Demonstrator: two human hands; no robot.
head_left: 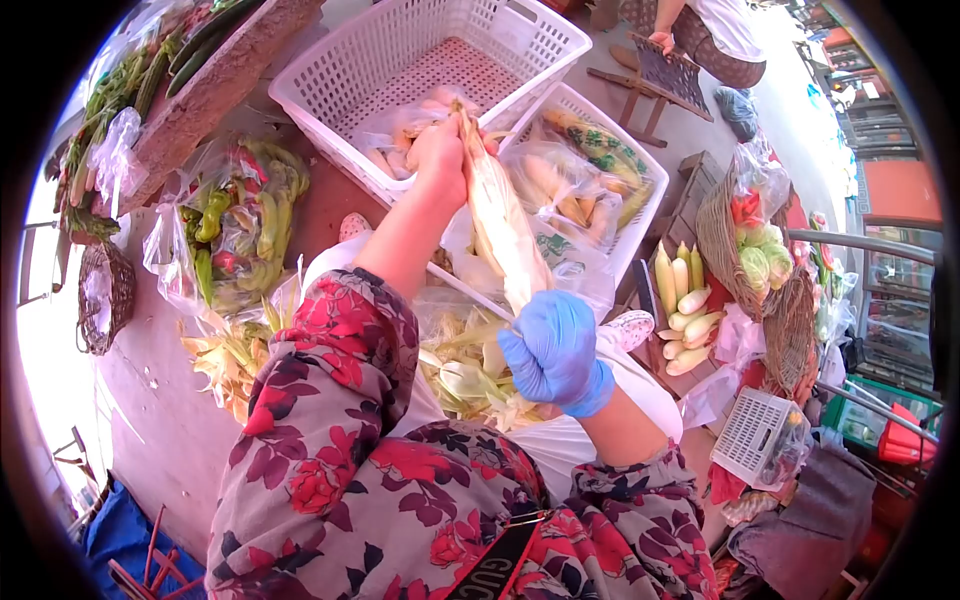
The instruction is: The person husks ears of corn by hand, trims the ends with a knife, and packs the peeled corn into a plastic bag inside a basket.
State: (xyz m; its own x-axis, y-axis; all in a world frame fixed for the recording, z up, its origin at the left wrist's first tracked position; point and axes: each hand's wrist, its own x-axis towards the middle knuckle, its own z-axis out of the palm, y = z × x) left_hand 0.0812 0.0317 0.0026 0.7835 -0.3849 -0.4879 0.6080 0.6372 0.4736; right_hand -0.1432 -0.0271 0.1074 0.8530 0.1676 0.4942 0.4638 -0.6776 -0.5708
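A long, pale ear of corn in its husk (505, 215) slants between the two hands, its upper end pinched in the bare left hand (438, 158) and its lower end gripped in the closed right hand in a blue glove (560, 352). The left hand is over the near edge of a large white plastic crate (335, 135), close to a clear bag of pale produce (400, 130) inside it. A smaller white crate (650, 205) of bagged produce lies just right of the ear, its walls narrowing the room on that side. Below the hands, between the knees, are loose pale green husks (465, 375). Pale floor (150, 420) gives more room left of the hands, beyond a dry husk pile (232, 365). Peeled pale yellow cobs (690, 325) lie right of the gloved hand.
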